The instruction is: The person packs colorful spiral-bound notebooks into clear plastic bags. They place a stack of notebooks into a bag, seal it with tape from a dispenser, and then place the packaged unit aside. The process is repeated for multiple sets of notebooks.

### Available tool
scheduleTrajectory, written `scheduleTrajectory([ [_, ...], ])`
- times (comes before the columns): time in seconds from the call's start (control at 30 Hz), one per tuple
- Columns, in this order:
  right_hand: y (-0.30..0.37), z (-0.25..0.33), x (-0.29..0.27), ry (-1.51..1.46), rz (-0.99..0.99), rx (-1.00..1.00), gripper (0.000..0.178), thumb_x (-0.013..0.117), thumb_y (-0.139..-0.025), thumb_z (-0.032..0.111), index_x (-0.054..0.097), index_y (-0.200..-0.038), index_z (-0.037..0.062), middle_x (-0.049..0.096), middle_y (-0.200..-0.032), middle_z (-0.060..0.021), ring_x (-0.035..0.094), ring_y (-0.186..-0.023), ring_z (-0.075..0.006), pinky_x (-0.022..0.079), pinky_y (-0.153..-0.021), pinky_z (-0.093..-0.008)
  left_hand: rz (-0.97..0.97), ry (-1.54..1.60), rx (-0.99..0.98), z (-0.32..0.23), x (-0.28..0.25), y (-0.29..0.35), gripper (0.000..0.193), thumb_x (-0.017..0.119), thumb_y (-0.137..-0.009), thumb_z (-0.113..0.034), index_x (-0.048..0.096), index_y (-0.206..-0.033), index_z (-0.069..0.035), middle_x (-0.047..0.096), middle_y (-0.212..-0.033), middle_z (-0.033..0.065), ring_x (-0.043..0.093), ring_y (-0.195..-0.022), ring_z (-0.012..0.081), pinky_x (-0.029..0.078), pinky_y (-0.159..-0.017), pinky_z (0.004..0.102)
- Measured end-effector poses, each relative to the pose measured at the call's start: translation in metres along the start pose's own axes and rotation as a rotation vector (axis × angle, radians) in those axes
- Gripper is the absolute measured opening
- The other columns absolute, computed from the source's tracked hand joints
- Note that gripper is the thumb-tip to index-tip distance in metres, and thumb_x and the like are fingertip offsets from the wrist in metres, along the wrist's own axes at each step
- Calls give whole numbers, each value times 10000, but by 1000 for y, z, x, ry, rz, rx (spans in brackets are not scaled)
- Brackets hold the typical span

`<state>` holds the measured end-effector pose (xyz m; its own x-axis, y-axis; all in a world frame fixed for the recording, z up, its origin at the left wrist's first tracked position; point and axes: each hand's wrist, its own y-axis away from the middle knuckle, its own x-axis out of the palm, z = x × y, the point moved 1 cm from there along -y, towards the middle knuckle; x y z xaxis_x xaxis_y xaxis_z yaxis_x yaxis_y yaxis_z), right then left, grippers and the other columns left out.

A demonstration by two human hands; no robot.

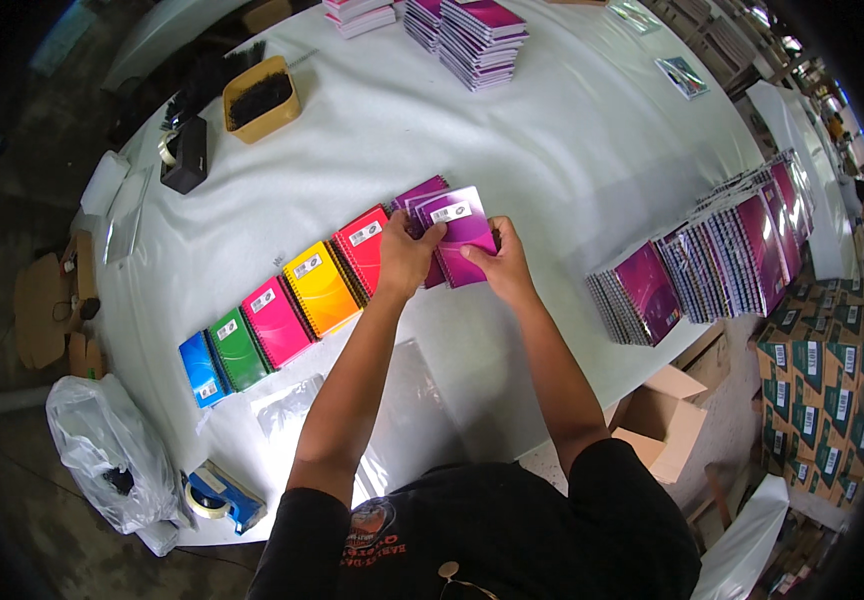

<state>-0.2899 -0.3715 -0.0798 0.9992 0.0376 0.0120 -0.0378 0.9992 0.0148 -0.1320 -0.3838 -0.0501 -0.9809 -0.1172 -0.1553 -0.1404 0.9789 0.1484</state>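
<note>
Both my hands are closed on a purple spiral notebook (464, 238) with a white barcode label, tilted slightly over the table. My left hand (409, 258) grips its left side, the thumb near the label. With its thumb on the cover, my right hand (505, 262) holds the right edge. More purple notebooks (420, 190) lie under and behind it, partly hidden. From there a row runs to the lower left: red notebooks (363, 235), a yellow notebook (322, 290), a pink one (277, 325), a green one (239, 352) and a blue one (197, 365).
Purple notebooks (647, 290) stand in rows at the right edge; further stacks (482, 45) sit at the far side. At left are a yellow tub (290, 112) of black bits and a tape dispenser (185, 155). Clear plastic sheets (412, 410) lie near me. An open carton (652, 425) stands below right.
</note>
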Motion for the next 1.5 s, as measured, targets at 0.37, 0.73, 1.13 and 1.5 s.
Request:
scheduleTrajectory([
  [0.37, 64, 107, -20, 80, 287, 82, 256, 680, -772, 0, 626, -1022, -10, 660, -957, -60, 584, -850, -81, 475, -764, -233, 377, -267, 261, -80, -38, 82, 255, 774, -703, -104, 626, -890, -15, 602, -781, 22, 540, -720, 90, 437, -651, 252],
  [0.73, 95, 72, -16, -774, -109, 154, 158, 571, -897, 145, 545, -1024, 56, 600, -924, -10, 567, -861, -102, 443, -804, -264, 61, 456, -61, -40, -47, 102, 197, 458, -962, -233, 554, -991, -63, 583, -846, -4, 529, -720, 70, 433, -652, 216],
  [1.13, 132, 45, 9, -670, 58, 83, 441, 602, -855, 142, 421, -1246, 49, 537, -1160, -81, 487, -1125, -167, 372, -965, -340, 120, 283, -124, -56, -50, 122, 400, 701, -794, -112, 510, -1120, 21, 621, -967, 79, 584, -854, 130, 481, -789, 271],
  [1.5, 111, -3, 9, -829, 61, 610, 293, 590, -833, 87, 522, -1111, 27, 604, -1007, -88, 618, -913, -199, 515, -804, -345, -136, -1198, 408, 42, -128, 104, 481, 568, -824, -113, 443, -1278, -13, 448, -1300, 233, 402, -1251, 339, 353, -1014, 415],
])
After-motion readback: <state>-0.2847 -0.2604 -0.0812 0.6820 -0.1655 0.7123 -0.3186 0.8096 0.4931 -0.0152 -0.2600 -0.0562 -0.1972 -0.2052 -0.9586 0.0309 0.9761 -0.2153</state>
